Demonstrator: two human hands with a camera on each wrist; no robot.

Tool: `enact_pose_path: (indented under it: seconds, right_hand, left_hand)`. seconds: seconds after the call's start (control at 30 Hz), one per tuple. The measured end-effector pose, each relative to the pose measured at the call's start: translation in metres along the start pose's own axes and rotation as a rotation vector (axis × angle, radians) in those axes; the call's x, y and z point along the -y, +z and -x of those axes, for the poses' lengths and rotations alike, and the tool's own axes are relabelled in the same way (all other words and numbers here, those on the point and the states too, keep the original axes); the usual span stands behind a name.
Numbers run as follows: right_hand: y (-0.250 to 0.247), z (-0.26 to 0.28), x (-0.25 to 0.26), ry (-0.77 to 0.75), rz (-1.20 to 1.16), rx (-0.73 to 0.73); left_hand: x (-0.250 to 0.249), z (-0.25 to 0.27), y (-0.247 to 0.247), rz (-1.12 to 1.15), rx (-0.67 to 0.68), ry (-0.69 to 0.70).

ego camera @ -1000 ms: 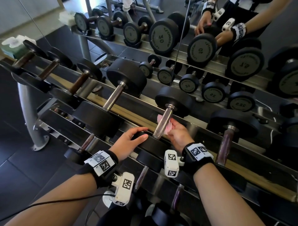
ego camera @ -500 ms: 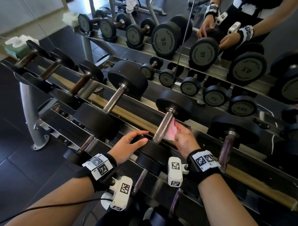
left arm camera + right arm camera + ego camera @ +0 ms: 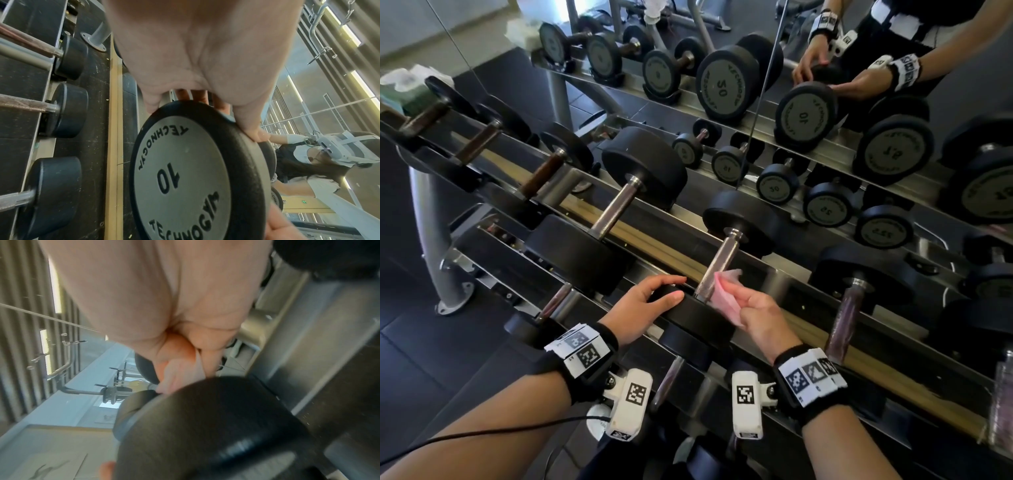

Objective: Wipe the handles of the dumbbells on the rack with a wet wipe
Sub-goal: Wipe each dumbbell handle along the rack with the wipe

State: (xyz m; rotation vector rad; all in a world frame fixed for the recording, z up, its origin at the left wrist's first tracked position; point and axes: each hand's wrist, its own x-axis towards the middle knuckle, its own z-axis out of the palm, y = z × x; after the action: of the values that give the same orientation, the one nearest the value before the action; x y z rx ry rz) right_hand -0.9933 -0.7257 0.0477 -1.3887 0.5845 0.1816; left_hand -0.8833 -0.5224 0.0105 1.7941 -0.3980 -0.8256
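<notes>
A black dumbbell marked 10 [image 3: 185, 175] lies on the rack's upper shelf, its steel handle [image 3: 717, 267] pointing away from me. My right hand [image 3: 753, 308] pinches a pink wet wipe [image 3: 724, 294] against the right side of the handle's near end. In the right wrist view the wipe [image 3: 180, 374] shows between thumb and fingers above the near black weight head [image 3: 205, 426]. My left hand [image 3: 650, 301] rests on that near head [image 3: 698, 315], fingers spread over its rim [image 3: 242, 129].
More dumbbells lie on the same shelf, one handle to the left [image 3: 614, 212] and one to the right [image 3: 846, 322]. A lower shelf holds smaller ones [image 3: 61, 112]. A wall mirror [image 3: 808, 85] behind reflects the rack. A tissue box [image 3: 404, 89] sits far left.
My right hand slid the pink wipe along the handle, up toward the far head and back down to the near end. The left hand stayed on the near weight head.
</notes>
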Motion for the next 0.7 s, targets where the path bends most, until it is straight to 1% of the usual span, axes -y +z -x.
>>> enact_pose_path:
  seconds: [0.07, 0.13, 0.2, 0.33, 0.43, 0.5, 0.53, 0.6, 0.63, 0.7]
  right_hand:
    - [-0.007, 0.005, 0.015, -0.059, 0.073, 0.066]
    - [-0.011, 0.001, 0.032, -0.137, 0.227, 0.086]
    - [-0.014, -0.008, 0.048, -0.234, 0.41, 0.073]
    - [-0.016, -0.033, 0.074, -0.421, 0.908, 0.048]
    - [-0.012, -0.052, 0.087, -0.516, 1.078, 0.098]
    - [-0.006, -0.066, 0.092, -0.575, 1.253, 0.17]
    - [-0.004, -0.072, 0.092, -0.592, 1.319, 0.223]
    - [-0.003, -0.085, 0.091, -0.581, 1.433, 0.318]
    - [-0.003, -0.092, 0.09, -0.56, 1.505, 0.364]
    - [0.003, -0.101, 0.087, -0.453, 1.695, 0.472]
  left_hand:
    - [0.0, 0.0, -0.001, -0.004, -0.004, -0.002]
    - [-0.001, 0.0, -0.001, -0.014, -0.005, -0.005]
    - [-0.002, 0.001, -0.001, -0.016, -0.014, -0.006]
    - [-0.005, 0.001, 0.001, 0.0, -0.023, -0.008]
    - [-0.006, 0.002, 0.001, 0.054, -0.045, -0.018]
    - [-0.003, 0.005, 0.001, 0.08, -0.082, -0.019]
    - [-0.001, 0.007, 0.001, 0.1, -0.104, -0.014]
    - [0.004, 0.009, 0.001, 0.143, -0.136, -0.01]
    - [0.005, 0.01, 0.001, 0.157, -0.137, -0.014]
    - [0.007, 0.011, -0.001, 0.166, -0.122, -0.022]
